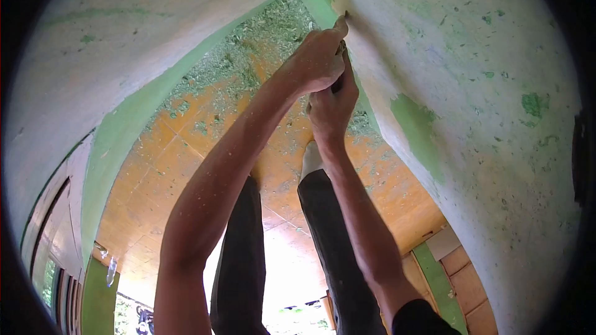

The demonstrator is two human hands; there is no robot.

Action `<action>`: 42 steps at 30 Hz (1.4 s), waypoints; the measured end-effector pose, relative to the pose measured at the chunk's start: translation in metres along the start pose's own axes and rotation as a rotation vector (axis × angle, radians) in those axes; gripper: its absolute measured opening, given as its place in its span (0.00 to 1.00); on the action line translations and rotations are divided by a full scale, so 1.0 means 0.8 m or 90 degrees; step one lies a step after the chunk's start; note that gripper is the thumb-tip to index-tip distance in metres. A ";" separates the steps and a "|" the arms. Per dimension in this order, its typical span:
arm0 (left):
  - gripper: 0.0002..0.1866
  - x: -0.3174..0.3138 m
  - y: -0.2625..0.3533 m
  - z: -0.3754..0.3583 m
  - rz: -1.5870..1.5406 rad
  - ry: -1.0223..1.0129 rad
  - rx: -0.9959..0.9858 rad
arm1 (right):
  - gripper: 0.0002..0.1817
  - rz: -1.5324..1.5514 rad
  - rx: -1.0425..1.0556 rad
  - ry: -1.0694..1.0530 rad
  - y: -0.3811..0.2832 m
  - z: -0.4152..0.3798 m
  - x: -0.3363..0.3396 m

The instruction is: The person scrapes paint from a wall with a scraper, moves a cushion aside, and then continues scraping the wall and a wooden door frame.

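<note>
Head view: at 12 o'clock, by the patchy wall (490, 124), the left hand (320, 59) had one finger straight, others unclear; the right hand (330, 110) curled round something dark (338, 85); flakes (257, 40) littered tiles (155, 177).

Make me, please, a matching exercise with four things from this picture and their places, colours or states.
1. Left hand and right hand
2. Floor
3. Loose flakes
4. Trousers

A. Dark, on two legs
B. Scattered, greenish
C. Close together, beside a pale wall
D. Orange, tiled

Pairs: 1-C, 2-D, 3-B, 4-A
</note>
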State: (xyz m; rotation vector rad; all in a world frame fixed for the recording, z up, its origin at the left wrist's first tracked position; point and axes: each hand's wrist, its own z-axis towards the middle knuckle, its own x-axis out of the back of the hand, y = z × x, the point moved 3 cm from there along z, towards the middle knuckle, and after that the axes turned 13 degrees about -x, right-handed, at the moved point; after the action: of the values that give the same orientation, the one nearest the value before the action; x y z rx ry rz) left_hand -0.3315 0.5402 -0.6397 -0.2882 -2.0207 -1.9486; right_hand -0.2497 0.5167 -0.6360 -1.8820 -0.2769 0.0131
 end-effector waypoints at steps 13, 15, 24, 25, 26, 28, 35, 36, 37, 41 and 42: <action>0.13 0.038 -0.023 0.027 -0.034 -0.044 0.121 | 0.31 -0.002 -0.197 -0.106 0.003 0.016 -0.020; 0.14 0.021 -0.020 0.014 0.000 0.016 0.042 | 0.29 -0.016 -0.127 -0.010 0.013 0.009 -0.029; 0.19 0.036 -0.022 0.021 0.025 0.008 0.056 | 0.29 -0.078 -0.007 0.028 0.020 0.016 -0.047; 0.13 0.028 -0.011 0.013 0.005 0.076 -0.001 | 0.29 -0.076 -0.008 0.032 0.006 0.009 -0.038; 0.14 0.018 0.003 0.005 0.006 0.148 -0.059 | 0.30 -0.017 -0.083 0.000 -0.009 0.000 -0.020; 0.16 0.035 -0.002 0.022 0.042 0.087 -0.013 | 0.30 0.017 -0.186 -0.048 -0.011 0.002 -0.010; 0.10 0.039 -0.004 0.029 0.039 -0.003 0.017 | 0.29 0.008 -0.051 -0.015 -0.023 0.005 -0.022; 0.11 0.037 -0.001 0.027 0.054 0.025 0.011 | 0.29 0.013 -0.046 -0.014 -0.026 0.012 -0.023; 0.11 0.035 -0.001 0.026 0.066 0.056 0.006 | 0.29 0.001 -0.092 -0.047 -0.025 0.023 -0.026; 0.11 0.047 -0.049 0.030 -0.010 0.042 0.011 | 0.29 -0.094 -0.068 -0.003 -0.018 0.017 -0.058; 0.11 0.048 -0.036 0.023 -0.003 0.041 0.012 | 0.30 -0.067 -0.026 0.029 0.001 0.009 -0.048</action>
State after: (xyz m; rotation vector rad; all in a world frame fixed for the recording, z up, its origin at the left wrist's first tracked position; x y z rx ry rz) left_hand -0.3791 0.5545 -0.6534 -0.2123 -2.0001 -1.9151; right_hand -0.2877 0.5161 -0.6438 -1.9030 -0.3476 -0.1069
